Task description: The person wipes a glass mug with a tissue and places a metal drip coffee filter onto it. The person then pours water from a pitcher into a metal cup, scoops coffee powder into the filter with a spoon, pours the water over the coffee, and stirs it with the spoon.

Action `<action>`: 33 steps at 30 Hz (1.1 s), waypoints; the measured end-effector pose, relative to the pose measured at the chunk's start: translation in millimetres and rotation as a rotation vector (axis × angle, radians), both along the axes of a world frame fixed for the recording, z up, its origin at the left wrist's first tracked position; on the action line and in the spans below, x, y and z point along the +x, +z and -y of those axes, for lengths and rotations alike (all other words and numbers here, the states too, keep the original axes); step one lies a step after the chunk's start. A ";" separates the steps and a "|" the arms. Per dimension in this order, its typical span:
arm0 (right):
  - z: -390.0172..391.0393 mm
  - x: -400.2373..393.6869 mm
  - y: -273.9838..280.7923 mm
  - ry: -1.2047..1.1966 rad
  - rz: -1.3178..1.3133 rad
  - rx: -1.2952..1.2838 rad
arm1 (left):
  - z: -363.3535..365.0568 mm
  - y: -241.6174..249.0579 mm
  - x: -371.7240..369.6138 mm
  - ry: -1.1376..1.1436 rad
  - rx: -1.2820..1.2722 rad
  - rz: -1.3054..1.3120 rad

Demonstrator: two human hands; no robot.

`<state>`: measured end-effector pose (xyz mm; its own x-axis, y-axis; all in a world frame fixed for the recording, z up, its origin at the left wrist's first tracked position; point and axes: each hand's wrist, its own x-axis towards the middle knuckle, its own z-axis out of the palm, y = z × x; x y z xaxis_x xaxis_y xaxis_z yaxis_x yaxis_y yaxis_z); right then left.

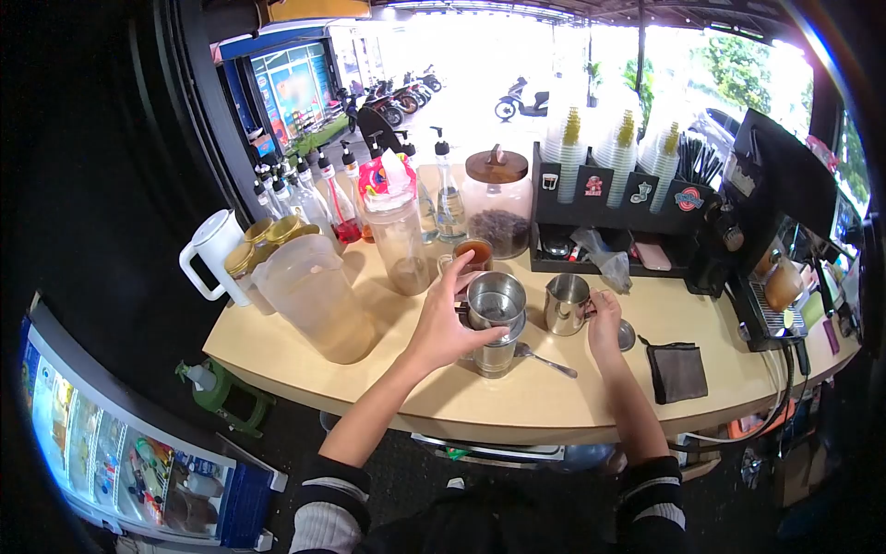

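Observation:
My left hand (445,323) curves its thumb and fingers round a shiny metal cup (496,297). That cup sits on top of a second metal cup (496,360), whose lower part shows beneath a wide rim. To the right, a small steel milk pitcher (565,307) stands upright, its handle pinched in my right hand (604,316). A spoon (549,361) lies beside the stacked cups. Just behind my left fingers is a glass cup of brown liquid (473,256), partly hidden. A small round metal lid (627,335) rests near my right wrist.
A cloudy plastic jug (314,295), a tall clear shaker (397,245) and a white pitcher (218,251) stand left. Behind are pump bottles (448,198), a wooden-lidded jar (498,208) and a black cup rack (600,189). A dark folded cloth (677,371) lies right, near an espresso machine (771,300).

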<state>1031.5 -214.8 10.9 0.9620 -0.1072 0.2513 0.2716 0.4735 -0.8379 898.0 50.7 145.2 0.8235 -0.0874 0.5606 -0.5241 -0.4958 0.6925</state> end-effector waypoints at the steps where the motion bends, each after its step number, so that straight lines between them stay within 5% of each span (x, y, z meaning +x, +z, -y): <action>1: 1.9 0.7 0.4 0.000 -0.011 0.005 | -0.5 -2.7 1.0 -0.014 -0.007 0.014; 13: 16.5 -2.2 1.5 -0.229 -0.060 -0.351 | -18.2 -8.8 10.4 -0.025 -0.026 0.130; 17: 30.4 7.3 -1.6 -0.354 0.086 -0.392 | -50.7 32.7 32.7 0.254 -0.223 0.163; 19: 29.6 -2.2 13.9 -0.405 0.102 -0.470 | -82.5 40.3 64.2 0.567 0.237 0.431; 20: 28.5 -9.5 23.8 -0.454 0.118 -0.546 | -90.9 47.3 71.5 0.566 0.234 0.431; 22: 25.8 -21.0 38.6 -0.459 0.179 -0.621 | -102.8 58.6 82.9 0.715 0.429 0.163; 26: 13.1 -45.3 71.7 -0.425 0.386 -0.723 | -121.6 54.7 107.3 0.739 0.548 0.183; 31: -10.8 -65.8 119.8 -0.413 0.513 -0.841 | -95.7 71.4 88.3 0.557 0.272 0.381; 33: -26.9 -65.3 139.6 -0.110 0.439 -0.647 | -73.5 80.3 72.3 0.475 0.211 0.408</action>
